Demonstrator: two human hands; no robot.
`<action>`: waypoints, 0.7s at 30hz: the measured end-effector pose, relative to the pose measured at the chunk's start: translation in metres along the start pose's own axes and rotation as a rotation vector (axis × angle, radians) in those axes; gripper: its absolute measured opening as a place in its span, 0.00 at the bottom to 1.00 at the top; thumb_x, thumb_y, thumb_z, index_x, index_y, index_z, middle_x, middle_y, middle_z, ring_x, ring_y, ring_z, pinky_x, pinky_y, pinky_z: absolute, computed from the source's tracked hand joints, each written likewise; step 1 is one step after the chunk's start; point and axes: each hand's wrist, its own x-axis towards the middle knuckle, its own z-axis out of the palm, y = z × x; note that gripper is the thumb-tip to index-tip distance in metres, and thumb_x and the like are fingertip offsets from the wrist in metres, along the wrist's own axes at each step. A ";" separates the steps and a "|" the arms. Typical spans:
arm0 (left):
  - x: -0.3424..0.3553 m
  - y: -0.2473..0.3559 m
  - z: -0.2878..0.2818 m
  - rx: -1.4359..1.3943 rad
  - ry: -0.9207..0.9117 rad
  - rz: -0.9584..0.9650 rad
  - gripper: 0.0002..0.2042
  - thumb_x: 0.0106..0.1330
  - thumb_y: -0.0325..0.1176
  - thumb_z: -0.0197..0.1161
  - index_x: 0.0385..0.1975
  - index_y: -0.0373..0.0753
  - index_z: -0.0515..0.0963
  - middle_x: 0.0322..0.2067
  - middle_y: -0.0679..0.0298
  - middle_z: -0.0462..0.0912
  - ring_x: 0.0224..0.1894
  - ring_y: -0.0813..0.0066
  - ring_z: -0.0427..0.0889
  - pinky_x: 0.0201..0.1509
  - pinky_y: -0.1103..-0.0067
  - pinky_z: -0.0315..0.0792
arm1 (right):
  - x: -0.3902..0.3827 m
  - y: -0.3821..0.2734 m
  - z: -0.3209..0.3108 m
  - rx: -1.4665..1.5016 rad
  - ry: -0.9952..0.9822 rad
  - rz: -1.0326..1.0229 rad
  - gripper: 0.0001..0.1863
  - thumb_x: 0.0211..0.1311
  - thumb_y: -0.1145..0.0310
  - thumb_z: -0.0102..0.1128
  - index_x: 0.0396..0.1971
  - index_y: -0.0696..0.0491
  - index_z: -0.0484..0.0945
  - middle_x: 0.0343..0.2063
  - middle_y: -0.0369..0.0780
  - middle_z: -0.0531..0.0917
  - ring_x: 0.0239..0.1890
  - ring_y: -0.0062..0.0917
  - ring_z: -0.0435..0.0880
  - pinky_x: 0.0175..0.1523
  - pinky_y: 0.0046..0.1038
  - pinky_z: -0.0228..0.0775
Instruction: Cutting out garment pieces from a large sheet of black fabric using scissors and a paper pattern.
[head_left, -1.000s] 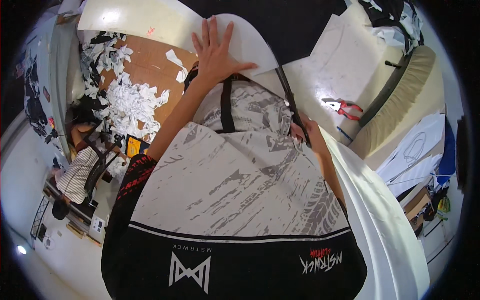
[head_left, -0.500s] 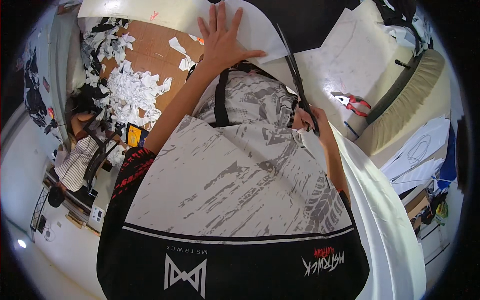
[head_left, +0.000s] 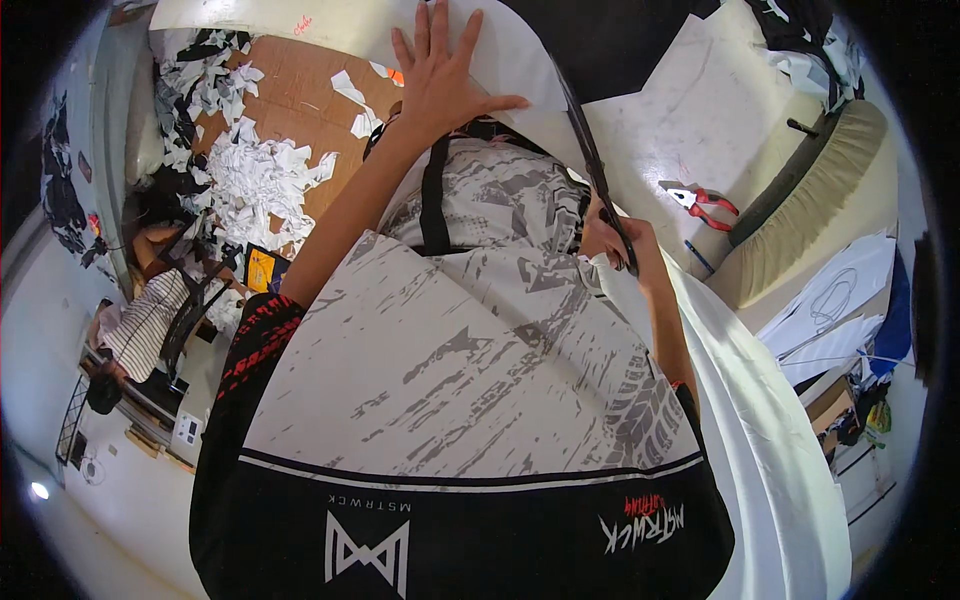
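My left hand (head_left: 437,85) lies flat with fingers spread on a white sheet-like piece (head_left: 520,60) that has a curved right edge. Whether it is paper or cloth I cannot tell. In my right hand (head_left: 625,238) is a pair of long dark scissors (head_left: 590,150), the fingers wrapped round its handles. The blades point away from me and lie along the curved edge of the white piece. Black fabric (head_left: 615,40) spreads beyond that edge on the pale tabletop (head_left: 735,115).
Red-handled pliers (head_left: 703,203) and a blue pen (head_left: 699,257) lie on the table at right, beside a beige cushioned pad (head_left: 815,215). White cloth (head_left: 770,450) hangs by my right side. White scraps (head_left: 265,185) litter the brown floor at left, where another person (head_left: 150,320) sits.
The scissors' blades have come closer together and their tip sits lower, against the white piece's edge. My left hand stays flat on the piece. The whole view has shifted slightly.
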 end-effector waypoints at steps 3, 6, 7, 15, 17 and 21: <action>-0.001 -0.001 -0.001 0.003 0.005 0.010 0.67 0.48 0.80 0.69 0.82 0.40 0.54 0.83 0.40 0.38 0.84 0.37 0.33 0.79 0.34 0.26 | 0.003 -0.012 0.002 0.207 -0.062 -0.043 0.18 0.74 0.53 0.67 0.27 0.50 0.81 0.20 0.29 0.77 0.21 0.12 0.75 0.27 0.20 0.61; 0.000 -0.008 0.014 -0.026 0.030 0.023 0.67 0.48 0.80 0.70 0.82 0.39 0.54 0.83 0.40 0.38 0.85 0.37 0.33 0.79 0.34 0.26 | 0.019 -0.016 0.001 0.070 0.000 -0.020 0.18 0.67 0.54 0.77 0.26 0.52 0.83 0.15 0.28 0.75 0.17 0.11 0.73 0.24 0.19 0.60; 0.003 -0.016 0.033 -0.236 0.281 0.178 0.67 0.48 0.80 0.70 0.82 0.40 0.55 0.83 0.40 0.38 0.85 0.37 0.33 0.79 0.34 0.26 | 0.023 -0.019 0.004 0.059 0.011 -0.034 0.19 0.67 0.53 0.77 0.26 0.52 0.83 0.15 0.28 0.75 0.17 0.11 0.73 0.24 0.19 0.60; -0.003 -0.009 0.018 -0.053 0.136 0.047 0.66 0.47 0.81 0.69 0.81 0.39 0.57 0.82 0.40 0.41 0.84 0.36 0.36 0.79 0.34 0.29 | 0.024 -0.035 0.006 -0.033 0.055 0.004 0.22 0.65 0.52 0.79 0.24 0.53 0.82 0.15 0.28 0.75 0.15 0.11 0.72 0.20 0.21 0.57; 0.004 -0.024 0.051 -0.330 0.597 0.294 0.66 0.47 0.80 0.70 0.80 0.39 0.58 0.82 0.39 0.43 0.84 0.35 0.38 0.79 0.34 0.31 | 0.025 -0.033 0.000 -0.079 0.065 -0.003 0.20 0.64 0.53 0.79 0.25 0.52 0.83 0.14 0.28 0.74 0.14 0.11 0.70 0.20 0.21 0.56; -0.007 -0.007 0.016 -0.101 0.177 0.062 0.69 0.43 0.83 0.70 0.81 0.39 0.57 0.83 0.39 0.39 0.84 0.35 0.34 0.79 0.34 0.27 | 0.013 -0.043 -0.007 -0.077 0.063 0.045 0.20 0.69 0.55 0.74 0.24 0.51 0.79 0.15 0.28 0.74 0.15 0.11 0.71 0.21 0.20 0.55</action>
